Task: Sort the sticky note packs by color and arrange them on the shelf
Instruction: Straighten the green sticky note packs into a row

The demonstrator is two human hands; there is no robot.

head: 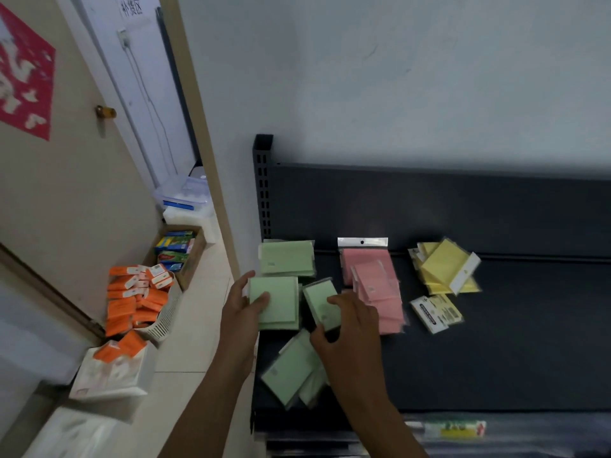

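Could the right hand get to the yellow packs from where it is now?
Probably yes. The right hand is pinching a green pack, so it would need to put that down first. The yellow packs lie uncovered beyond the pink pile, with nothing above them.

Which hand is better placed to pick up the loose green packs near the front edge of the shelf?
Right, probably. The right hand sits directly above the loose green packs, though it grips a green pack. The left hand lies farther off, holding the green stack.
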